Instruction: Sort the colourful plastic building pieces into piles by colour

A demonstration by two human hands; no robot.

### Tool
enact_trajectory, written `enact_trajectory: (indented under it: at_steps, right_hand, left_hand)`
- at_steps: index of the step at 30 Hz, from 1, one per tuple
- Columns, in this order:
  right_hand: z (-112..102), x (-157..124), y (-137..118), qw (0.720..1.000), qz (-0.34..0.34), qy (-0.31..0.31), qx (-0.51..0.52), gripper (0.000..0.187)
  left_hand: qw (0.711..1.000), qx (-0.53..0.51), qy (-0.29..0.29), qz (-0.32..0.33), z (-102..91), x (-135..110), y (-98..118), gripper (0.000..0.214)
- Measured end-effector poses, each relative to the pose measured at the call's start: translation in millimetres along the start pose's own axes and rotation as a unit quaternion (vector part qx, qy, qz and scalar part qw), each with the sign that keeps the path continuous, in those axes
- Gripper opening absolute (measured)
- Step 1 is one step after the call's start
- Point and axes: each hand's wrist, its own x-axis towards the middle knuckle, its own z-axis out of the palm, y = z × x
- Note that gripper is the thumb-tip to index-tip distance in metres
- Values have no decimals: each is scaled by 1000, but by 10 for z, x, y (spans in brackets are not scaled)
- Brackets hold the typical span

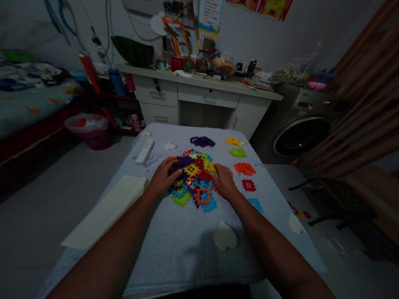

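A mixed heap of notched plastic building pieces [204, 187] in several colours lies on the cloth-covered table, between my hands. My left hand [163, 176] is at the heap's left side, with thumb and fingers around a dark purple piece [184, 162]. Its fingertips are partly hidden. On the opposite side, my right hand [223, 179] has its fingers curled against a yellow piece [211, 167]. Away from the heap, single-colour groups lie apart: purple pieces [202, 141], yellow pieces [233, 141], green pieces [238, 153], orange pieces [245, 168], red pieces [249, 185] and blue pieces [256, 204].
A white oblong box [145, 152] and a folded pale cloth [107, 211] lie on the table's left side. Beyond stands a cluttered white desk [158, 93]. A washing machine [299, 124] is at the right, a lined pink bin [93, 133] at the left.
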Motion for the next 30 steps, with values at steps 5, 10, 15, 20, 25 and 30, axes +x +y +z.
enact_trajectory:
  at_steps: [5, 10, 15, 20, 25, 30]
  right_hand:
    - [-7, -11, -19, 1000, -4, -10, 0, 48]
    - [-9, -15, -42, 1000, -8, -6, 1, 47]
    - [20, 5, -21, 1000, -13, -4, 1, 48]
    - [35, 27, -18, 1000, -10, -8, -6, 48]
    - [31, 31, -30, 1000, -11, -11, -9, 47]
    - [21, 15, -55, 1000, -10, -13, -7, 47]
  left_hand:
    - [1000, -4, -3, -3, -30, -39, 4, 40]
    - [1000, -8, -2, 4, -41, -65, -37, 39]
    - [1000, 2, 5, -2, -38, -70, -44, 41]
    - [1000, 3, 11, -2, -40, -57, -36, 40]
    - [1000, 3, 3, -2, -38, -53, -55, 40]
    - [1000, 0, -1, -6, -44, -69, -82, 41]
